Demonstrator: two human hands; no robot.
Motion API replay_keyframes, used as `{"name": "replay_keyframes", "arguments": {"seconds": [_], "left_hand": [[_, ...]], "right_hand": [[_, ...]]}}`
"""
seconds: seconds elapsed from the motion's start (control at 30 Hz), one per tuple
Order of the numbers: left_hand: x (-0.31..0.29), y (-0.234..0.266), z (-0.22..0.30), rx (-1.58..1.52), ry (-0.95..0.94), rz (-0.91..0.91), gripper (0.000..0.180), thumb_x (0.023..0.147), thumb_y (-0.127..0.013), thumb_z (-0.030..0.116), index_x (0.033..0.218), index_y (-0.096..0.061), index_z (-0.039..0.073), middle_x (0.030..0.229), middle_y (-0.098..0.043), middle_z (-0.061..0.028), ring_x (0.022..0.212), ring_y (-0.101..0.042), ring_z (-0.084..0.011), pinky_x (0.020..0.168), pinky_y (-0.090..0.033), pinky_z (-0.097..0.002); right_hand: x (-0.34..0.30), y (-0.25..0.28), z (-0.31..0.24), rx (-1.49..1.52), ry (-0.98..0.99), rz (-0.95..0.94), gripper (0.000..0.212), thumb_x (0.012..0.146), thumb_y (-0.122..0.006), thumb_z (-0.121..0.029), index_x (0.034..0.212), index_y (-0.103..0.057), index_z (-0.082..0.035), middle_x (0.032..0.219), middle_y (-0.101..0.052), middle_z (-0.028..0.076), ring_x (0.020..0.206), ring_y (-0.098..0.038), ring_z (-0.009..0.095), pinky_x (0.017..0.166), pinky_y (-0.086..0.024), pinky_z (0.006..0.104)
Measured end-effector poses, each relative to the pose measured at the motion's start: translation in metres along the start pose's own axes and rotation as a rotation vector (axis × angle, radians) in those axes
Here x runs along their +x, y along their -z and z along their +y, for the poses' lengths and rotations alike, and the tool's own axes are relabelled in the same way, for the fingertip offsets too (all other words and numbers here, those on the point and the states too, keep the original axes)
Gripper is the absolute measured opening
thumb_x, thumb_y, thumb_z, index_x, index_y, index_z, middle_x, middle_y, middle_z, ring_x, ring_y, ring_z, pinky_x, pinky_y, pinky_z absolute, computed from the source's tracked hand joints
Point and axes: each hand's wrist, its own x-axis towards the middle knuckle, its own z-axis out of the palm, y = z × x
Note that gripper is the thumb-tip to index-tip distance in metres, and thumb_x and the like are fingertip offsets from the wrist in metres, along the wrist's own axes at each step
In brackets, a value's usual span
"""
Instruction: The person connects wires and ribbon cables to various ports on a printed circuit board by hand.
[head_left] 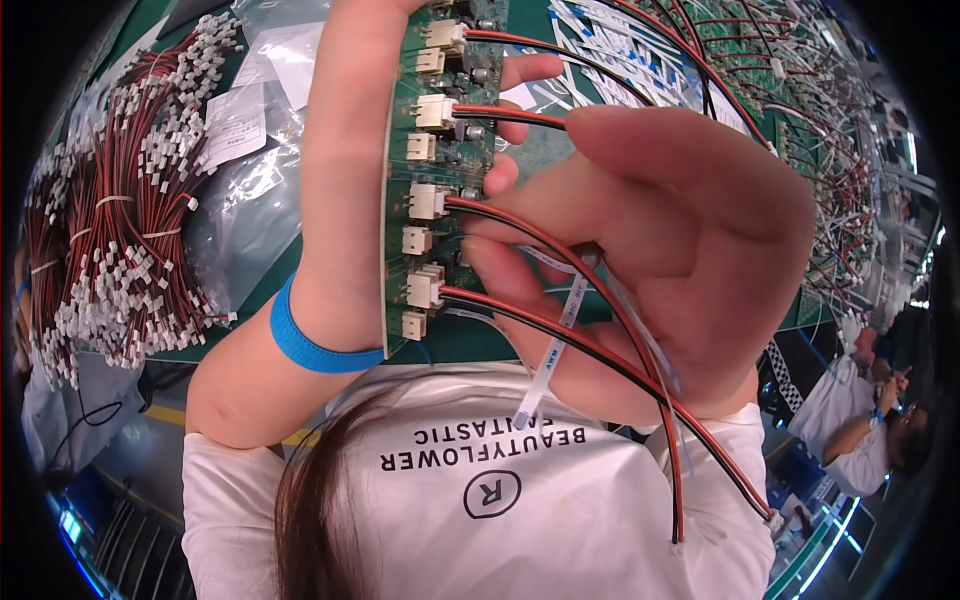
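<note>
A long green circuit board (398, 200) stands on edge in front of me, with a row of white connectors (430, 201) along it. Several red-and-black wire leads (570, 322) are plugged into these and droop to the right. My left hand (528, 70) grips the board's upper part from behind; only some fingers show past its right side. A blue band circles my left arm. Close to the board's right side, my right hand (690, 210) is bent in a pinch, its fingertips at a white flat ribbon cable (545, 375) that dangles below. The cable's end is hidden by the fingers.
Bundled red-and-black leads (115, 230) with white plugs lie at the left, beside clear plastic bags (250, 215) and a paper label (235, 125). White-and-blue flat cables (610, 60) are heaped at the top. More wired boards (790, 110) line the right; another person (850, 420) sits beyond.
</note>
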Motion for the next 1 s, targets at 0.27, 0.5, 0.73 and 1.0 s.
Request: {"name": "replay_keyframes", "arguments": {"seconds": [0.27, 0.5, 0.73, 1.0], "left_hand": [[0.001, 0.000, -0.006, -0.008, 0.024, -0.016, 0.057, 0.086, -0.055, 0.004, 0.137, -0.030, 0.005, 0.126, -0.047, -0.0142, 0.106, -0.055, -0.0238, 0.090, -0.047, -0.0329], [-0.005, -0.001, -0.006, -0.016, 0.043, -0.029, 0.057, 0.086, -0.055, 0.004, 0.137, -0.030, 0.005, 0.125, -0.047, -0.0143, 0.106, -0.055, -0.0240, 0.090, -0.047, -0.0330], [0.000, -0.006, -0.010, -0.024, 0.053, -0.038, 0.057, 0.086, -0.055, 0.004, 0.137, -0.030, 0.005, 0.125, -0.047, -0.0145, 0.106, -0.055, -0.0242, 0.090, -0.047, -0.0332], [0.001, -0.003, -0.012, -0.030, 0.063, -0.047, 0.057, 0.086, -0.055, 0.005, 0.137, -0.029, 0.005, 0.125, -0.048, -0.0147, 0.106, -0.055, -0.0244, 0.090, -0.047, -0.0333]], "right_hand": [[0.009, 0.004, 0.002, -0.100, 0.075, -0.014, 0.046, 0.059, -0.072, 0.008, 0.099, -0.048, 0.006, 0.082, -0.061, 0.014, 0.070, -0.062, 0.017, 0.065, -0.049, 0.0240], [0.011, 0.006, 0.004, -0.189, 0.142, -0.027, 0.029, 0.058, -0.074, 0.003, 0.082, -0.058, 0.002, 0.080, -0.058, 0.010, 0.064, -0.060, 0.015, 0.061, -0.048, 0.0225], [0.012, 0.006, 0.002, -0.205, 0.132, -0.069, 0.019, 0.057, -0.072, 0.002, 0.072, -0.061, 0.001, 0.080, -0.055, 0.009, 0.058, -0.057, 0.015, 0.061, -0.050, 0.0240], [0.012, -0.001, 0.010, -0.214, 0.217, 0.008, 0.014, 0.060, -0.066, 0.004, 0.071, -0.058, 0.002, 0.081, -0.053, 0.011, 0.058, -0.055, 0.017, 0.055, -0.045, 0.0241]]}}
